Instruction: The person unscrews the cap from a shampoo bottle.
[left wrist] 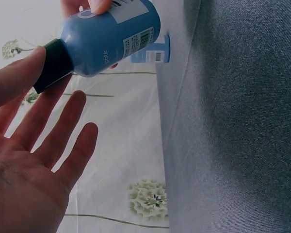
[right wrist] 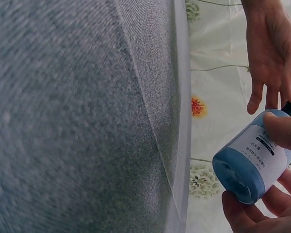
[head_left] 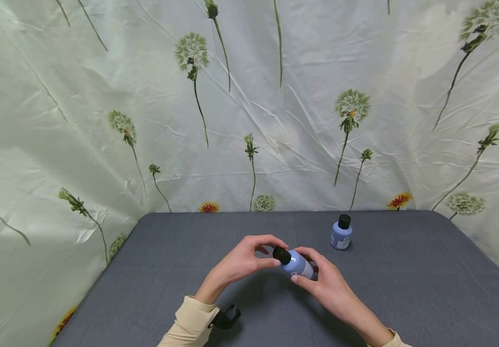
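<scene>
My right hand (head_left: 319,275) grips a small blue bottle (head_left: 298,264) round its body and holds it tilted above the grey table (head_left: 405,284), black cap (head_left: 281,254) pointing left. The right wrist view shows the bottle (right wrist: 252,162) bottom-on, held between my right thumb and fingers (right wrist: 281,131). My left hand (head_left: 263,262) reaches in from the left with its thumb tip against the cap. In the left wrist view the left hand (left wrist: 34,160) lies palm open, fingers fairly straight, thumb on the cap (left wrist: 51,65). A second blue bottle (head_left: 341,233) stands upright, capped, behind and to the right.
Dandelion-printed cloth (head_left: 249,120) hangs behind the table and down both sides. The table's far edge (head_left: 275,213) runs just behind the standing bottle. A black strap (head_left: 225,318) sits at my left cuff.
</scene>
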Available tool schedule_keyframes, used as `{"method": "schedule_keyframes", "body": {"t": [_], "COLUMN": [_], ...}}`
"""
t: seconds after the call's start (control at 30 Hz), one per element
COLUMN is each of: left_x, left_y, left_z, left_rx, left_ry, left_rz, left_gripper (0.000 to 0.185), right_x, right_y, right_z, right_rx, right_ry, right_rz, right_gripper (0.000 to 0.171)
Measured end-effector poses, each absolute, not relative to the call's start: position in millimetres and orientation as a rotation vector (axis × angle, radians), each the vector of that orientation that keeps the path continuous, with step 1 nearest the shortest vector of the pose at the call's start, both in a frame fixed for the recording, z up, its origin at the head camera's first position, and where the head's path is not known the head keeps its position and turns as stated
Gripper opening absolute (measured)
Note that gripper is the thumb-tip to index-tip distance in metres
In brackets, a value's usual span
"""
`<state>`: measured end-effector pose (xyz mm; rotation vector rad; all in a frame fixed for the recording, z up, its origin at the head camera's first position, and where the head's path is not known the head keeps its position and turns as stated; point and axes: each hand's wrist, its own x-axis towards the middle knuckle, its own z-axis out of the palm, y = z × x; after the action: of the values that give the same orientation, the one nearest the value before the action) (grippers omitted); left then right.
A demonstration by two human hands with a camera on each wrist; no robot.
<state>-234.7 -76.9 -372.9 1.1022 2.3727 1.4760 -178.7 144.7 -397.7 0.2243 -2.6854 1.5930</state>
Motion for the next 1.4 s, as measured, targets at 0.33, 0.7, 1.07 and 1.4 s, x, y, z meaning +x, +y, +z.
{"method": "schedule_keyframes", "body": {"t": [0.33, 0.7, 1.07, 1.4], "left_x": [-232, -228, -230, -237], "left_y": [-77, -76, -81, -91], "left_z": [-372, -370, -369, -372], "left_rx": [1.014, 0.843, 0.876, 1.171], "left_ry": [2.507, 2.516, 2.413, 2.085], "left_rz": [1.416, 1.434, 1.427, 1.577], "left_gripper": [0.023, 0.018, 0.034, 0.045], "right_x": [-176, -173, -174, -173], "right_y": [144, 142, 140, 140], "right_z": [-399, -401, -400, -399], "right_rx": [0.235, 0.296, 0.27, 0.265], "right_ry": [-2.705, -2.677, -2.692, -2.679], "right_rz": [1.572, 1.533, 1.557, 1.639], "right_gripper": [0.049, 0.049, 0.05, 0.051]}}
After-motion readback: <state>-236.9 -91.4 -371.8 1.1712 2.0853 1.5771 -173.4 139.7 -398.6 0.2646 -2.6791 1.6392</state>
